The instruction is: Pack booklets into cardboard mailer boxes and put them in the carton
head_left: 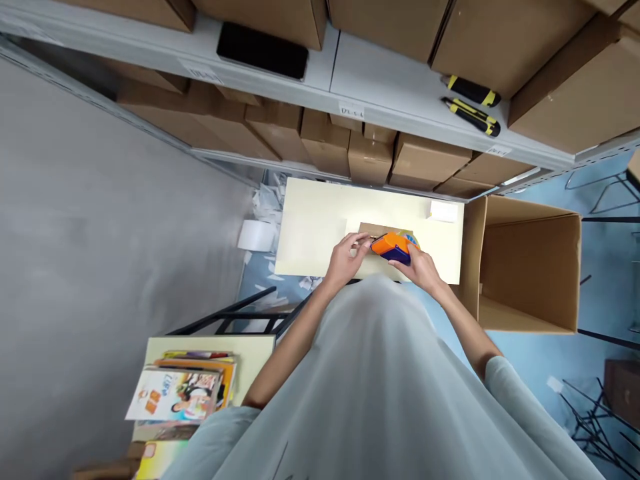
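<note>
My right hand [421, 268] is wrapped round an orange and dark blue tape dispenser [391, 247], held tilted over the cream table. Part of the tape roll [411, 239] shows at the dispenser's far side. My left hand [346, 257] is at the dispenser's front end, thumb and fingers drawn together in a pinch. What lies between those fingertips is too small to make out. Beneath and just beyond the dispenser is a flat brown cardboard piece or box [373, 229], partly covered by the hands and the tool.
A small white box [443, 211] sits on the cream table [315, 207]. Right of it stands a large open carton [530, 267]. Two utility knives [473, 115] and a black phone-like slab [263, 51] lie on the shelf [385, 80]. Magazines [180, 393] are stacked lower left.
</note>
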`<action>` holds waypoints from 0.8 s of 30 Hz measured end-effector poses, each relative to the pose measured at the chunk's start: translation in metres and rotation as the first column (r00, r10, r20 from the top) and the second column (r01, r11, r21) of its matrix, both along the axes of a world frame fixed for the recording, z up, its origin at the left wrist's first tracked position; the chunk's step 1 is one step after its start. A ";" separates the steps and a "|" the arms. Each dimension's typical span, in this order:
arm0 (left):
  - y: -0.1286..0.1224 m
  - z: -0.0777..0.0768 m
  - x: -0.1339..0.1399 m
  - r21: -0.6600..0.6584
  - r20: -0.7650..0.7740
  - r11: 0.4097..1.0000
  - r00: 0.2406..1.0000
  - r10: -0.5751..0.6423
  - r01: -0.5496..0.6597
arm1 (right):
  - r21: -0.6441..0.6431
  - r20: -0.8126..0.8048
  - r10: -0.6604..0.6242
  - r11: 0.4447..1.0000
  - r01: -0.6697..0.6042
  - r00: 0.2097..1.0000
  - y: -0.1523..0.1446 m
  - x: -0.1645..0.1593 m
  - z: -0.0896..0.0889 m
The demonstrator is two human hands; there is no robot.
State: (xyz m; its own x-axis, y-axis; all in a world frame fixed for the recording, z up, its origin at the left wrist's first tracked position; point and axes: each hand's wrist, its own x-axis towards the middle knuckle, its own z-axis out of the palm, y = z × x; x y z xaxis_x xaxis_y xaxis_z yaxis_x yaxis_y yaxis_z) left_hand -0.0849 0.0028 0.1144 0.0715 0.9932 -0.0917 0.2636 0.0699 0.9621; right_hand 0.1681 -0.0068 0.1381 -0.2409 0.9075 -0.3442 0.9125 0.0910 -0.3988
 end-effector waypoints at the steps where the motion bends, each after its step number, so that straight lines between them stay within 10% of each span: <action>1: -0.004 0.003 0.000 -0.023 0.008 1.000 1.000 -0.019 0.019 | -0.012 -0.011 -0.009 1.000 0.008 1.000 -0.007 0.001 0.000; 24: 0.001 0.029 -0.010 -0.205 0.143 0.945 0.963 -0.230 0.256 | -0.172 -0.144 -0.007 0.985 -0.018 0.990 -0.032 0.005 0.019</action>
State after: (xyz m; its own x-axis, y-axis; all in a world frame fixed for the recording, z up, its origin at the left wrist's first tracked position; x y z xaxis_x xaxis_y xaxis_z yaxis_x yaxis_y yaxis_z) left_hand -0.0953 0.0036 0.1433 0.3313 0.9004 -0.2820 0.1869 0.2303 0.9550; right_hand 0.1729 -0.0385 0.1574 -0.3040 0.8361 -0.4567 0.8445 0.0147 -0.5353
